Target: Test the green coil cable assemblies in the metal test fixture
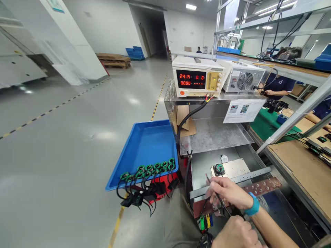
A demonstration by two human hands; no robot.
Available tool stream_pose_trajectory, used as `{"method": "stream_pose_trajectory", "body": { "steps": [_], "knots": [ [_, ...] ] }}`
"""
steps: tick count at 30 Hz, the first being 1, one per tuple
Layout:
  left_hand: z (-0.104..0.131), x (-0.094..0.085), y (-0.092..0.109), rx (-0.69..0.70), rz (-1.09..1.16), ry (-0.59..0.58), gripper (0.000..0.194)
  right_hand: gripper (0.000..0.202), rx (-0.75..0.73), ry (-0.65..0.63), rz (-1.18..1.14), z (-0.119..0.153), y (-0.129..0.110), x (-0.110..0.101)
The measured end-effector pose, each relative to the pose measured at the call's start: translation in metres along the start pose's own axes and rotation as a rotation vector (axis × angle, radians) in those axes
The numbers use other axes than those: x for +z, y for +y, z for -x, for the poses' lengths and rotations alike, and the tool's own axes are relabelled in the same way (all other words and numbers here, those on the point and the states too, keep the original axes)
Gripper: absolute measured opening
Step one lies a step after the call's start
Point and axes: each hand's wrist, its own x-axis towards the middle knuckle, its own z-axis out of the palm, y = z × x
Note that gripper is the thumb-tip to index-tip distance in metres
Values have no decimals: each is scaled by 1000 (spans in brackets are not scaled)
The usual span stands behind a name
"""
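My right hand (227, 192), with a teal wristband, is closed on a thin black cable (220, 199) over the metal tray's front edge; its fingertips are partly blurred. Lower down, my left hand (236, 233) is curled closed beside a black watch. The cable runs towards it, but its grip is hidden. Just beyond my right hand, a round green part (219, 168) sits in a black holder on a pale metal plate (236, 168). A brown strip with studs (262, 186) lies along the tray front, with coloured clips (206, 222) below it.
A blue bin (150, 143) at the left bears several green rings (149, 169) with black cables. A power supply (196, 77) with red digits stands on the shelf above, beside a grey fan unit (244, 80). People work at the right, near a slanted metal post (297, 113).
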Motion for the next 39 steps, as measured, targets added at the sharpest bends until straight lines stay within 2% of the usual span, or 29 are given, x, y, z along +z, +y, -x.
{"method": "stream_pose_trajectory", "body": {
  "steps": [1, 3, 5, 7, 8, 9, 10, 12, 14, 20, 25, 28, 32, 35, 37, 39],
  "knots": [
    [1, 5, 2, 6, 43, 54, 47, 59, 19, -51, -184, 5, -1, 9],
    [6, 4, 5, -66, 122, 204, 54, 61, 53, -27, -358, 15, 0, 21],
    [14, -15, 3, -219, 146, 341, 50, 58, 26, 30, -393, 26, 6, 27],
    [21, -46, -4, -443, 92, 422, 31, 54, -32, 52, -362, 39, 13, 33],
    [24, -63, -9, -583, 55, 428, 16, 53, -62, 61, -327, 45, 16, 37],
    [27, -78, -14, -766, 27, 392, 13, 52, -86, 70, -286, 51, 19, 42],
    [29, -91, -20, -876, 28, 340, 18, 51, -101, 82, -245, 56, 21, 48],
    [34, -106, -27, -989, 73, 242, 17, 48, -107, 104, -183, 63, 26, 62],
    [43, -108, -28, -958, 105, 212, 9, 43, -102, 132, -181, 67, 32, 76],
    [81, -91, -9, -885, -46, 211, 17, 37, -40, 284, -166, 72, 55, 117],
    [105, -89, 4, -1018, -4, 281, 4, 31, -83, 461, 10, 74, 79, 145],
    [114, -92, 6, -1103, 63, 304, 13, 25, -163, 566, 154, 77, 88, 157],
    [124, -95, 0, -1156, 250, 235, 17, 20, -175, 580, 241, 77, 84, 161],
    [130, -96, -5, -1198, 383, 108, 17, 17, -137, 567, 329, 73, 76, 155],
    [133, -96, -8, -1198, 334, 46, 13, 19, -79, 588, 382, 69, 73, 150],
    [136, -95, -8, -1186, 225, 32, 14, 20, -13, 590, 419, 65, 73, 145]
  ]
}}
